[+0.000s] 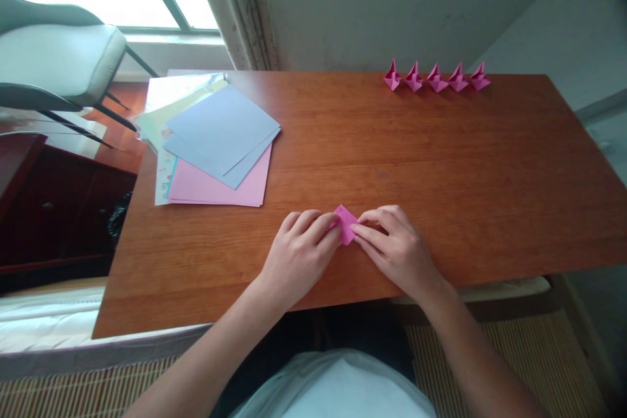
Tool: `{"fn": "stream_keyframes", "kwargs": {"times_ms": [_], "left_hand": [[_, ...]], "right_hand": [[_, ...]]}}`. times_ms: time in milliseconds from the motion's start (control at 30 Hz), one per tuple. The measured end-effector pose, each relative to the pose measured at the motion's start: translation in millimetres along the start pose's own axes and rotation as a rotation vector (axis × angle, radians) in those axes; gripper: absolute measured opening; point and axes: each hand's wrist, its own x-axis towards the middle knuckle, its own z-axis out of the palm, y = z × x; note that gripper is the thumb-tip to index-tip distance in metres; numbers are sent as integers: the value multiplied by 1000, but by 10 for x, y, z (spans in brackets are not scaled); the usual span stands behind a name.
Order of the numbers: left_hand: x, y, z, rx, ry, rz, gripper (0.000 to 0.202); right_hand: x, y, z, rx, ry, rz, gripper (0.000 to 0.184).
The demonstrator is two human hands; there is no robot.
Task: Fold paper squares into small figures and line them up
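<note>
Between my two hands, close to the near edge of the table, is a small folded piece of pink paper (347,223) in a diamond shape. My left hand (307,245) pinches its left corner, the fingertips covering that side. On the right corner, the thumb and fingers of my right hand (396,243) are closed. A crease line runs down from the paper's top point. Parts of both side corners are hidden by my fingers.
Several finished pink origami figures (436,78) stand in a row along the far edge of the wooden table (416,163). At the left lie blue sheets (223,130) over pink sheets (220,186) and plastic-wrapped paper (164,91). A chair (63,59) stands beyond the left side.
</note>
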Motion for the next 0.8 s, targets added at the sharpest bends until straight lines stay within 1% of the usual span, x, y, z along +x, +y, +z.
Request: {"fn": "stream_keyframes", "kwargs": {"times_ms": [100, 300, 400, 500, 633, 800], "left_hand": [[15, -27, 14, -65, -6, -28, 17], [95, -104, 10, -295, -26, -143, 19], [138, -119, 6, -353, -29, -184, 19], [166, -120, 20, -377, -12, -225, 17], [178, -112, 47, -368, 11, -261, 15], [188, -104, 57, -361, -4, -284, 14]], "right_hand": [[-1, 5, 13, 41, -5, 51, 18], [67, 7, 41, 131, -1, 154, 17], [120, 2, 35, 151, -21, 205, 16], [162, -4, 28, 153, -33, 254, 12], [190, -15, 40, 151, -39, 284, 14], [216, -50, 64, 114, -31, 326, 15]]}}
